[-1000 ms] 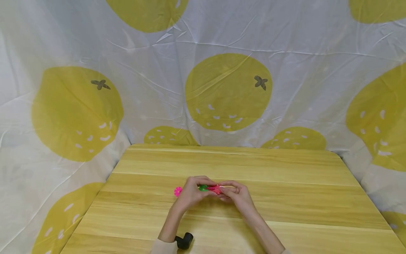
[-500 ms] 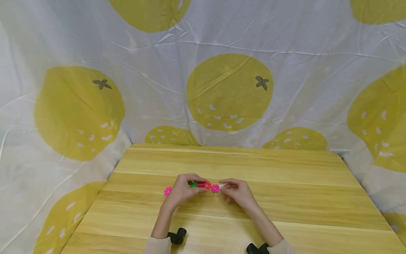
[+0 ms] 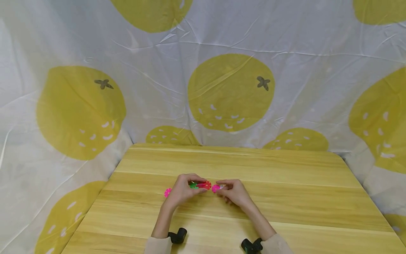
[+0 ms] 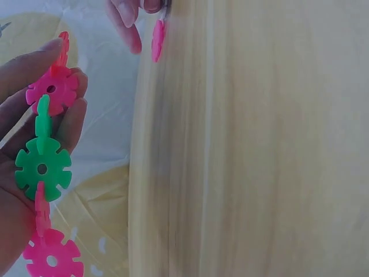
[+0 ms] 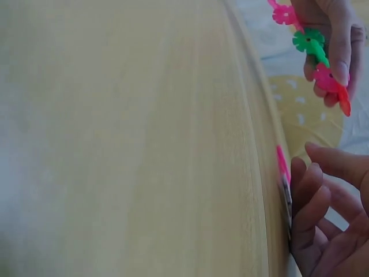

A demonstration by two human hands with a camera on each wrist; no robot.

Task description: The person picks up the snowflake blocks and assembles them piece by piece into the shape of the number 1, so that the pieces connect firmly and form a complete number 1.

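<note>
My left hand (image 3: 182, 190) pinches a chain of notched plastic snowflake discs (image 4: 43, 168), slotted together at right angles. In the left wrist view the chain runs from a red disc (image 4: 63, 49) at the fingertips through pink and green ones to a pink disc (image 4: 53, 254) beyond the palm. My right hand (image 3: 236, 192) holds a pink snowflake disc (image 3: 215, 188) with a whitish disc (image 3: 222, 187) joined to it, partly hidden by the fingers. A small gap separates this pink disc from the chain's red end. Both hands are above the wooden table.
The wooden table (image 3: 285, 204) spreads under both hands. White cloth with yellow fruit print (image 3: 231, 93) hangs behind it and at the sides. Black wrist devices (image 3: 177, 235) sit by the sleeves.
My hands have drawn apart, the left one moving left with the chain. The right-hand pink disc has come into view, and the right fingers have since shifted slightly left over it.
</note>
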